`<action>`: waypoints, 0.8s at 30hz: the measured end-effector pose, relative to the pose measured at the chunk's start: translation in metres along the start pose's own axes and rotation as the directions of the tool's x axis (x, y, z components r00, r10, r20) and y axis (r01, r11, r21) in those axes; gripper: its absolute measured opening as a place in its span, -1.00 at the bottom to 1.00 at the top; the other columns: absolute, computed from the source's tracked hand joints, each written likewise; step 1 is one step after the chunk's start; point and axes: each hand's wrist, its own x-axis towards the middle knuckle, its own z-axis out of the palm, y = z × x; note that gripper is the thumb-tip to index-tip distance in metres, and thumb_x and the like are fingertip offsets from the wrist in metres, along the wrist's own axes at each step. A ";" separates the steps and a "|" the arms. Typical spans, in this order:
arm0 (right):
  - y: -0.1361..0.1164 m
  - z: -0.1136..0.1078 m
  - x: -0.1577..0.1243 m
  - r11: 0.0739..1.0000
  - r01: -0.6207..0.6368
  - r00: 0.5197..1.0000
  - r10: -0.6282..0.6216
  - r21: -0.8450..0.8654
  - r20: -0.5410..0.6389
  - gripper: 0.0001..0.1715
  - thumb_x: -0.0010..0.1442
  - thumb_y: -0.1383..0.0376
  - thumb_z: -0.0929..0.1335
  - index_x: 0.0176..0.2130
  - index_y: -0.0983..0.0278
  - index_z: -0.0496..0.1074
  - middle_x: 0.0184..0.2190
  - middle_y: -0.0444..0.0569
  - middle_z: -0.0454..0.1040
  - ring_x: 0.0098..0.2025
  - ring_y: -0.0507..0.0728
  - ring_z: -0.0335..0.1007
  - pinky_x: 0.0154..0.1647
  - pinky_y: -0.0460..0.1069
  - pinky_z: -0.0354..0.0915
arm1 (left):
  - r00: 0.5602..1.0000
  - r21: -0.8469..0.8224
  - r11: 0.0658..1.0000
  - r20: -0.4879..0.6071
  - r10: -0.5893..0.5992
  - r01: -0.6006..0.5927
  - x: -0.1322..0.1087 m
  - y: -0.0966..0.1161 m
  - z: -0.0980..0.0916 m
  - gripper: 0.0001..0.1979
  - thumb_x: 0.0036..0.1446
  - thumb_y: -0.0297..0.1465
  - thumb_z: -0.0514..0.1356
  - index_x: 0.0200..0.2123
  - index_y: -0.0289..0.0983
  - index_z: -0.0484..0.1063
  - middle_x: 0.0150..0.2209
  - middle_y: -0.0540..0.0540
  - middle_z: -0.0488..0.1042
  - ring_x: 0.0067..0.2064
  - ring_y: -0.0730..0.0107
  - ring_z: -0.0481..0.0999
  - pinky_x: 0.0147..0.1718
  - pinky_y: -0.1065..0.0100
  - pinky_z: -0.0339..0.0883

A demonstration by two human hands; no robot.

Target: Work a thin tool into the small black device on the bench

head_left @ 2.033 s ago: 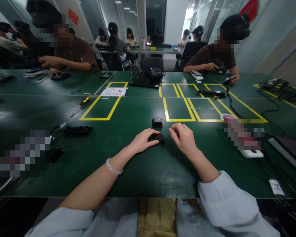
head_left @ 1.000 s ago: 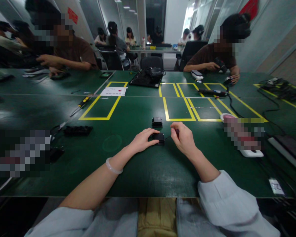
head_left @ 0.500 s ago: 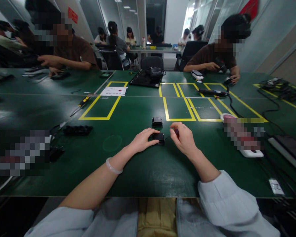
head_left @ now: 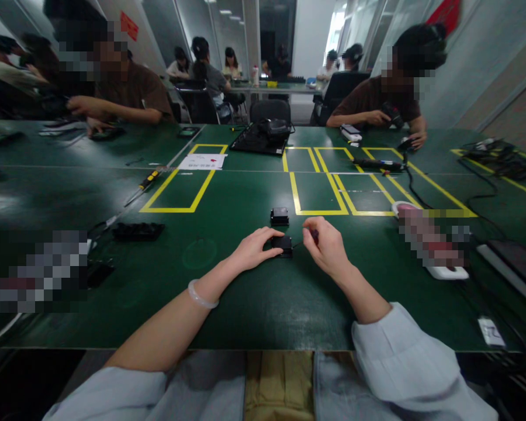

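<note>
My left hand (head_left: 256,248) is closed on a small black block (head_left: 284,245) lying on the green table, thumb on the near side and fingers on the far side. In my right hand (head_left: 326,248) is a small screwdriver (head_left: 315,235) with a dark handle, held in a pinch. Its thin shaft points left at the block's right side; whether the tip touches is too small to tell. Just beyond the held block sits a second black block (head_left: 279,216), which neither hand touches.
Yellow tape rectangles (head_left: 169,210) mark the green table (head_left: 245,316). A black part (head_left: 138,231) and a yellow-black screwdriver (head_left: 149,179) lie left. To the right are a white-edged device (head_left: 447,272), cables and a black power tool (head_left: 379,164). Co-workers sit across the table.
</note>
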 end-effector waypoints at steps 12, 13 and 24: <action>-0.002 0.000 0.000 1.000 -0.006 1.000 0.006 0.030 -0.003 -0.85 0.25 0.33 0.21 -0.15 0.25 0.28 -0.38 -0.04 0.44 -0.38 0.10 0.36 -0.29 0.01 0.28 | 1.000 0.000 1.000 -0.002 -0.002 0.002 0.000 -0.001 0.001 -0.63 0.21 -0.21 0.18 0.06 -0.15 0.35 -0.04 -0.10 0.43 -0.01 0.20 0.42 -0.02 0.20 0.29; -0.002 -0.001 0.000 1.000 -0.003 1.000 0.004 0.029 -0.006 -0.85 0.25 0.33 0.21 -0.15 0.24 0.28 -0.39 -0.05 0.43 -0.39 0.10 0.36 -0.29 0.01 0.28 | 1.000 -0.001 1.000 -0.002 -0.003 0.003 0.000 -0.001 0.000 -0.63 0.21 -0.21 0.18 0.06 -0.15 0.35 -0.05 -0.10 0.43 -0.02 0.20 0.42 -0.02 0.20 0.29; -0.001 0.000 0.002 1.000 0.000 1.000 0.000 0.013 -0.010 -0.87 0.29 0.27 0.20 -0.21 0.22 0.31 -0.43 -0.06 0.43 -0.39 0.10 0.35 -0.31 0.00 0.26 | 1.000 -0.004 1.000 0.000 -0.004 0.004 0.000 -0.001 0.001 -0.62 0.21 -0.21 0.17 0.07 -0.14 0.34 -0.05 -0.11 0.43 -0.01 0.18 0.41 -0.04 0.19 0.30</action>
